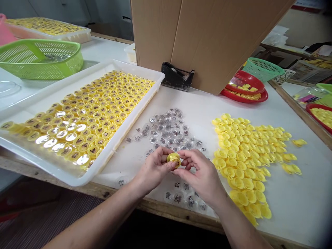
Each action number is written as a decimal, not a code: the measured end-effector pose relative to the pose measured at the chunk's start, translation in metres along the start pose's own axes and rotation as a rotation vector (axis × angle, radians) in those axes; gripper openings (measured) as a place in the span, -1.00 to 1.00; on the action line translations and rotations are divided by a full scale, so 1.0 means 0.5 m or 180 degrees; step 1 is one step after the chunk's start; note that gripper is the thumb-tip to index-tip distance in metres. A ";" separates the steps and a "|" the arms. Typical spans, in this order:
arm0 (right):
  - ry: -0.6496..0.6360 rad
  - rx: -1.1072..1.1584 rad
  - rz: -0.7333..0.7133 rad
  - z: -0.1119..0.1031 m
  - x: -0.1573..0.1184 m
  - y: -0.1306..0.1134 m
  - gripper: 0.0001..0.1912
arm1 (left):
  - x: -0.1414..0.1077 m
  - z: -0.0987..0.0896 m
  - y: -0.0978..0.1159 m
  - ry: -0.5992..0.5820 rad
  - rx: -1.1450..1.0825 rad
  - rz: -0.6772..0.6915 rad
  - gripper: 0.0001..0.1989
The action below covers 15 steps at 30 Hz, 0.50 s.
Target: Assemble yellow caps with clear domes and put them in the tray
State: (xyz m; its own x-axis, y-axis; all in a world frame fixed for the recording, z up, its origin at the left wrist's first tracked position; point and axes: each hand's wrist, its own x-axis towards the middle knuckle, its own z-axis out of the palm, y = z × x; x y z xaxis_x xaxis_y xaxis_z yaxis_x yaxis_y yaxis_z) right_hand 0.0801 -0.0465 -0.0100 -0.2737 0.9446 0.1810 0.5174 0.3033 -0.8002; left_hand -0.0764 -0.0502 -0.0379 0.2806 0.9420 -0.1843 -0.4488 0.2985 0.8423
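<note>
A small yellow cup-like piece [173,159] with a printed disc on its face is held between my two hands. My left hand [157,169] grips it with thumb and fingers. The fingertips of my right hand [198,169] are bent close together at its right side, and whether they pinch part of it is hard to tell. Clear discs with printed pictures [168,128] lie scattered beyond and beneath my hands. To the right is a pile of yellow pieces [241,155]. At the left, rows of yellow pieces with printed faces [101,107] fill much of a white tray [85,178].
A cardboard box [202,41] stands behind, with a black tape dispenser [177,76] before it. Green basket [57,67] and another filled tray [83,35] are at the back left. Red plates [261,98] and a mint basket [267,67] sit at the back right. The table's wooden edge [160,207] runs nearest me.
</note>
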 end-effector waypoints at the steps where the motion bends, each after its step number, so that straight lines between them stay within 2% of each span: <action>1: -0.0104 0.0237 0.0213 -0.003 0.002 0.004 -0.71 | 0.000 -0.001 -0.001 0.0005 0.0043 0.0041 -0.66; 6: -0.0440 0.0962 0.0776 -0.005 -0.001 0.029 -0.85 | 0.000 -0.003 -0.001 0.0154 0.0330 0.0179 -0.66; 10: -0.0477 0.1037 0.0815 -0.004 -0.010 0.065 -0.80 | 0.001 -0.001 0.005 0.0284 0.1510 0.0426 -0.76; 12: -0.0671 0.1195 0.0905 -0.002 -0.008 0.082 -0.76 | 0.003 0.002 0.006 0.0287 0.2054 0.0370 -0.80; 15: -0.0726 0.1480 0.1155 0.008 -0.007 0.083 -0.74 | -0.004 0.015 0.013 0.0337 0.2023 0.0091 -0.81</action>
State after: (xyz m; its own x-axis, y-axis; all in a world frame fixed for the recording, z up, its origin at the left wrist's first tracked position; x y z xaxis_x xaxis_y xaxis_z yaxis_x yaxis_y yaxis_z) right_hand 0.0994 -0.0377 -0.0463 -0.3396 0.9110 -0.2339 0.2174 -0.1659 -0.9619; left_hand -0.0737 -0.0513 -0.0283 0.1761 0.9680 -0.1789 0.1445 0.1544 0.9774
